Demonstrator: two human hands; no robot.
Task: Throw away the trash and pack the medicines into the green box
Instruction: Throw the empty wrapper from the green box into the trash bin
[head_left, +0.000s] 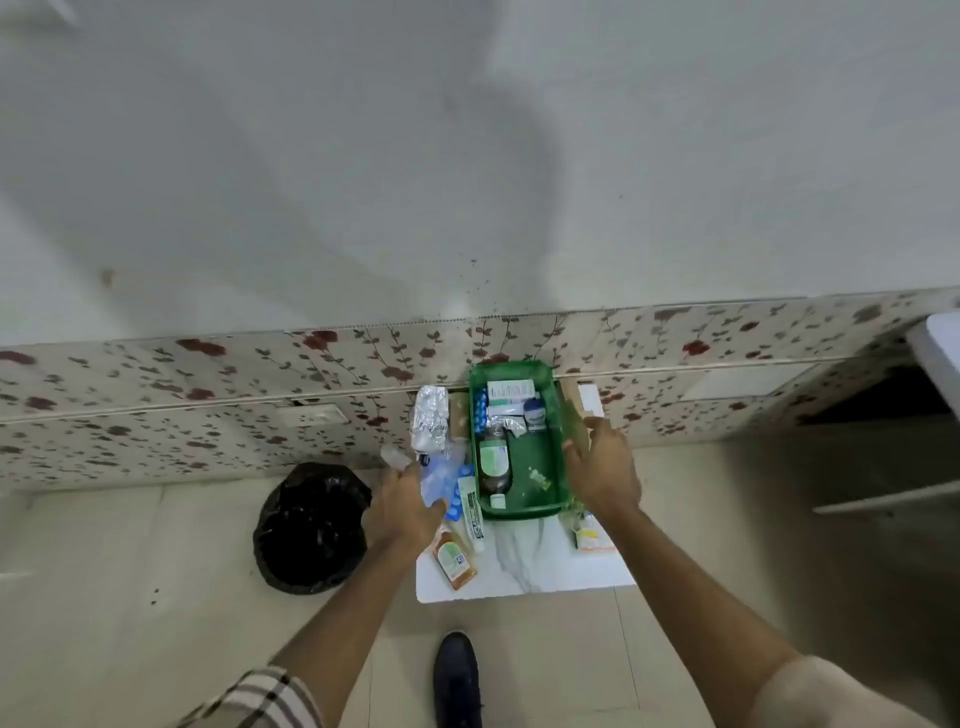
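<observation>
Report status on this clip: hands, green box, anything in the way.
Left hand on blue wrapper; right hand steadying green box. Box part-filled; orange bottle and tube outside. Nothing blocking.

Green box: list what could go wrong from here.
1. The left hand is among crumpled plastic and blue blister strips, so pills might get binned by mistake.
2. The orange bottle lies near the table's front edge and could be knocked off.
3. The right hand at the green box rim may tip it.

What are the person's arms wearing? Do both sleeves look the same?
No. Both forearms are bare, with no gloves, watch or rings on the left hand or right hand. The left sleeve is checked, beige with dark stripes. The right sleeve is plain beige.
</observation>
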